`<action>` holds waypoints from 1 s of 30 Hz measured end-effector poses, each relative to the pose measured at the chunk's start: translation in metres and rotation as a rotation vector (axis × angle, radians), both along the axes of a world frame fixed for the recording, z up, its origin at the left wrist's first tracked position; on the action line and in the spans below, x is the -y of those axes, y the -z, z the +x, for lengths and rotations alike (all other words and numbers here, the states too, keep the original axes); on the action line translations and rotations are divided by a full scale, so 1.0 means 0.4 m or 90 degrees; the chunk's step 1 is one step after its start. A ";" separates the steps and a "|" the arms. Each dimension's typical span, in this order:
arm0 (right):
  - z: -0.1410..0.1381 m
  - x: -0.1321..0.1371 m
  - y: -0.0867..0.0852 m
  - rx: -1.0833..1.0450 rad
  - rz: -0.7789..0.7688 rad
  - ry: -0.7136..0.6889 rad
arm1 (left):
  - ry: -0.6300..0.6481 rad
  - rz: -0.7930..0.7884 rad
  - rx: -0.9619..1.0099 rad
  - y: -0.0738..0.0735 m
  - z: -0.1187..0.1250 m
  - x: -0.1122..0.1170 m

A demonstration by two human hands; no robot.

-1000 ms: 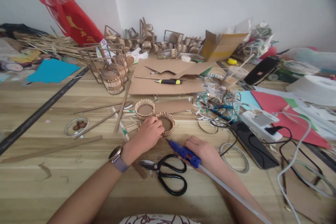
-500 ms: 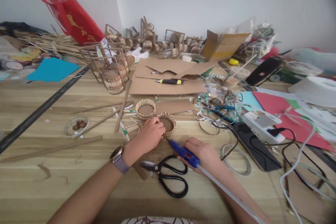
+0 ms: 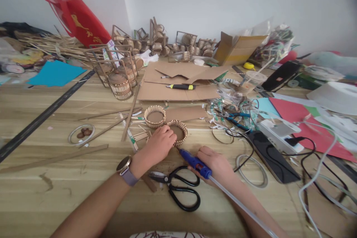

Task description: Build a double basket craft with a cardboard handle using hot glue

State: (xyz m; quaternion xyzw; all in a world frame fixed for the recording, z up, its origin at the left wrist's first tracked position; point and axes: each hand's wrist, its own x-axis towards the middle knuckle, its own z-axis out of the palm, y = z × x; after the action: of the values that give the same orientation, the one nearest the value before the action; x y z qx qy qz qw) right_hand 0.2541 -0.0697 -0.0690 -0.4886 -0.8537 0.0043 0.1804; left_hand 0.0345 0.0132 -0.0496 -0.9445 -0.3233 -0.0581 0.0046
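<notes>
While left hand (image 3: 160, 142) holds near cup (image 3: 179, 133) on desk (image 3: 30, 197) and right hand (image 3: 216, 160) grips glue gun (image 3: 193, 162), I log remotely: far cup (image 3: 155, 117) fully ringed, near cup ringed where visible, loose sticks (image 3: 139, 134) unplaced.

Head cam's looking fwd & down from wearer's head, facing wall (image 3: 223, 0) across table (image 3: 41, 208); it's sitting close abv L hand (image 3: 161, 142) & R hand (image 3: 214, 159), catching a bit of clothing (image 3: 167, 234) at btm ctr.

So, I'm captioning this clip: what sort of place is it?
Probably a craft workspace, judging by the blue plastic glue gun, black-handled metal scissors and two round stick-walled baskets.
</notes>
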 end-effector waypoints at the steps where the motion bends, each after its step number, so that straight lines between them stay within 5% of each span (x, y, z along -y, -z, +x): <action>1: 0.000 0.000 0.000 -0.001 -0.004 0.002 | -0.001 0.003 -0.003 0.000 0.000 0.001; 30: -0.001 0.001 0.021 0.003 0.019 0.037 | -0.006 0.033 -0.019 0.002 -0.001 0.005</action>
State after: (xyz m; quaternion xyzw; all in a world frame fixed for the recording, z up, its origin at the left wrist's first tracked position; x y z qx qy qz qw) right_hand 0.2537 -0.0701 -0.0775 -0.5107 -0.8393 -0.0149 0.1859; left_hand 0.0340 0.0110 -0.0506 -0.9433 -0.3260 -0.0524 0.0345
